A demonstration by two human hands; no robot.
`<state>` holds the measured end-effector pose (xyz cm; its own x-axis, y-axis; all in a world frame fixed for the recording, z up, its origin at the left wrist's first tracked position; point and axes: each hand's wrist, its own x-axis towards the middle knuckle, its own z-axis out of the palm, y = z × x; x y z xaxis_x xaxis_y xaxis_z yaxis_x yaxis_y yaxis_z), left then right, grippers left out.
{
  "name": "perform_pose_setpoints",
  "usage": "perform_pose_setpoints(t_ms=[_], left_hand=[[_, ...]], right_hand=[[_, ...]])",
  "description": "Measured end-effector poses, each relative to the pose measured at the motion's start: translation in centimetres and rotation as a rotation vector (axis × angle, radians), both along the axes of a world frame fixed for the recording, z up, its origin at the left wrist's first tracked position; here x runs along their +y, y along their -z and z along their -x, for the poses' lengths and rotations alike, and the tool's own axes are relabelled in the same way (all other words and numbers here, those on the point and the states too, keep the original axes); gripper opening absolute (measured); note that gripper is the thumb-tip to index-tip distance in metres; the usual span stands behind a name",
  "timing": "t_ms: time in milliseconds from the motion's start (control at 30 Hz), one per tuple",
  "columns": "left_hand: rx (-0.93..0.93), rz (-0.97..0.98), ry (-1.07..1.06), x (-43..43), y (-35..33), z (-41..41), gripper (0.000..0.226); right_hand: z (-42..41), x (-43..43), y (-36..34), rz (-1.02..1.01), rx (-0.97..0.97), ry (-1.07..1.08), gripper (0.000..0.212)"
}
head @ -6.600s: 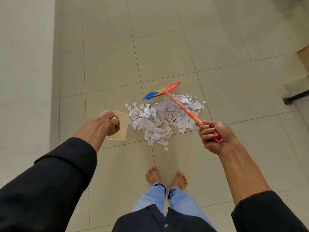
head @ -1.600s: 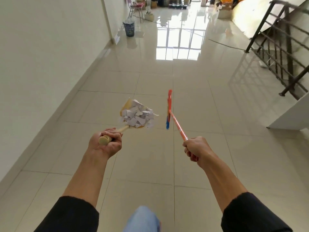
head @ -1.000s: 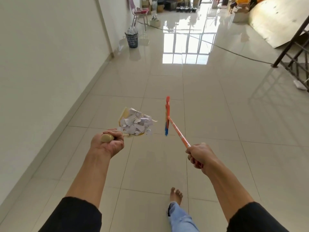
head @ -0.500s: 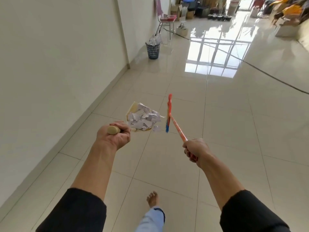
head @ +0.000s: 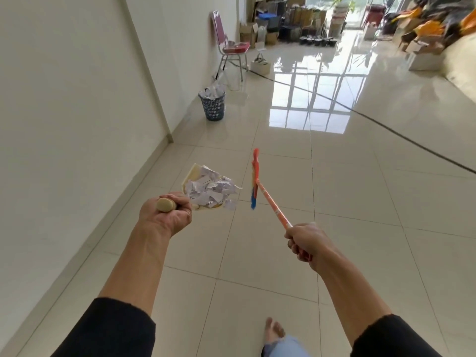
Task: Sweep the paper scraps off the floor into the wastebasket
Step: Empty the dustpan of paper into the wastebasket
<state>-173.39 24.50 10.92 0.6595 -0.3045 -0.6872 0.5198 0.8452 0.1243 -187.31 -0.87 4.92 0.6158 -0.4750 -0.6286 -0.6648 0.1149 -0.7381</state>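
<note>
My left hand (head: 166,215) grips the wooden handle of a cream dustpan (head: 191,173), held level in the air. A heap of white paper scraps (head: 210,189) fills the pan. My right hand (head: 307,244) grips the orange handle of a small broom (head: 257,186), whose blue and orange bristles hang down beside the pan. A dark mesh wastebasket (head: 212,106) stands against the left wall farther down the hall, with white paper showing at its top.
A white wall (head: 77,112) runs along the left. A pink chair (head: 229,52) stands behind the wastebasket. Boxes and clutter (head: 296,29) fill the far end. A dark cable (head: 386,127) crosses the glossy tiled floor on the right. My bare foot (head: 275,331) is below.
I have walked down the hall with the loaded dustpan and broom; the wastebasket and chair are closer and larger. Both hands keep their grips.
</note>
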Motion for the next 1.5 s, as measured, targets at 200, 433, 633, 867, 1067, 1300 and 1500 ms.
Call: perform_pose_setpoints(t_ms=[200, 433, 633, 867, 1067, 1300, 1500], left_hand=[[-0.024, 0.021, -0.007, -10.7, 1.3, -20.4, 0.039], [-0.046, 0.062, -0.063, -20.9, -0.8, -41.0, 0.038], [-0.074, 0.008, -0.082, -27.2, -1.0, -59.2, 0.039], [-0.063, -0.018, -0.108, -33.0, -1.6, -81.5, 0.049], [-0.111, 0.0, -0.096, -36.9, -3.6, -98.8, 0.04], [-0.148, -0.064, -0.105, -41.8, -3.5, -118.0, 0.042], [-0.14, -0.195, 0.026, -45.3, -0.1, -131.4, 0.021]], right_hand=[[-22.6, -11.7, 1.8, -0.006, -0.01, -0.004, 0.01], [-46.0, -22.0, -0.6, 0.008, 0.009, -0.079, 0.011], [-64.0, -28.4, -0.4, 0.019, -0.002, -0.107, 0.012], [-84.9, -34.8, -1.5, 0.012, -0.028, -0.107, 0.012], [-100.4, -40.2, -2.8, 0.017, -0.065, -0.116, 0.012], [-120.5, -46.8, -2.3, 0.068, -0.089, -0.164, 0.013], [-136.0, -50.4, -2.3, 0.142, -0.1, -0.223, 0.013]])
